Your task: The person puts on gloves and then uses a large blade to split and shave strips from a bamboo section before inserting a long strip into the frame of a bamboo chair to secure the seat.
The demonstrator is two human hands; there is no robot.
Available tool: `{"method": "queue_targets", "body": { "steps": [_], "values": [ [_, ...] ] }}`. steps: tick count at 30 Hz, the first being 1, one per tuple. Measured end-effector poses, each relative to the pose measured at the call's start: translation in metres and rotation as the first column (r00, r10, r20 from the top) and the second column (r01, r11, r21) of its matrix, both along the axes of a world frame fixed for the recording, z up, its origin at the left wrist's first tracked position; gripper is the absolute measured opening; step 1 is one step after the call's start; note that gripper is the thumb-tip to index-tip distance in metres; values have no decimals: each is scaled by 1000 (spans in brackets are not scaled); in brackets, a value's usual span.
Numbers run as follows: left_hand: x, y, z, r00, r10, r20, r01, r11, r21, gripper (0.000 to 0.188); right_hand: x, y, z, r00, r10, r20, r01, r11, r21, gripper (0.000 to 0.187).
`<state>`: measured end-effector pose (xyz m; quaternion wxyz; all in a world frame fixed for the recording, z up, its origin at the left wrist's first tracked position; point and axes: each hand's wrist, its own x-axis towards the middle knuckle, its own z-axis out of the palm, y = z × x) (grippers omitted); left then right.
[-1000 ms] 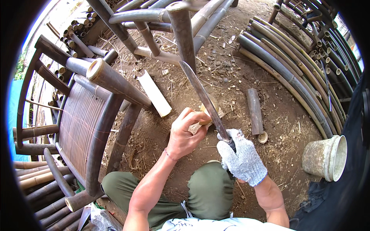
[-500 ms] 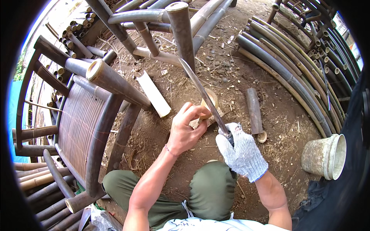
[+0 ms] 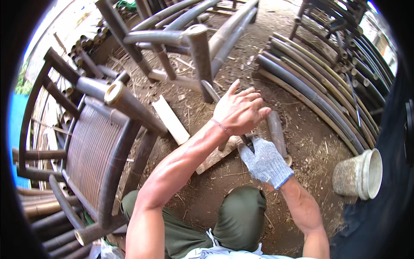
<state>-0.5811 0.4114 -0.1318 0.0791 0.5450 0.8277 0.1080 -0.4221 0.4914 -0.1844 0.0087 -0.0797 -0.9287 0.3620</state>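
My right hand [image 3: 266, 160], in a grey knit glove, is closed round the handle of a long-bladed knife [image 3: 211, 91]. The blade points away and to the left. Above its middle is my bare left hand [image 3: 242, 108], fingers spread and back up, hiding most of the blade. Whether the palm touches the blade I cannot tell. Under my left wrist a flat pale wooden board [image 3: 211, 163] lies on the ground, with a small brown piece [image 3: 224, 144] partly showing over it. A short dark bamboo length [image 3: 276, 131] lies just beyond the glove.
A bamboo chair [image 3: 92, 134] stands at my left, and another bamboo frame [image 3: 200, 52] ahead. A split pale bamboo piece [image 3: 170, 118] lies between them. Long bamboo poles [image 3: 319, 95] are stacked at the right, near a dirty white bucket [image 3: 355, 175].
My left hand has left its pinch on a small piece at the board and moved up and right over the blade, fingers spreading. The knife has dropped lower. The view has shifted slightly.
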Motion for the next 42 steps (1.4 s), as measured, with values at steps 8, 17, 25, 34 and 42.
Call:
{"method": "queue_targets", "body": {
  "steps": [8,17,25,34,42],
  "values": [
    [1,13,-17,996,-18,-86,24,997,73,74,-3,17,2,993,91,75,-101,984,146,32],
    [28,8,-49,959,179,221,-205,973,103,28,25,74,-13,917,-87,389,302,789,-535,23],
    [35,30,-96,954,93,286,-193,918,347,14,8,103,-15,933,-339,118,244,841,483,25],
    [15,-64,-93,846,208,491,-459,753,471,22,33,36,-111,870,-141,472,390,783,-484,42],
    [26,-132,-63,800,283,529,-593,510,623,26,71,-7,-243,894,-173,414,235,967,-102,42]
  ]
}}
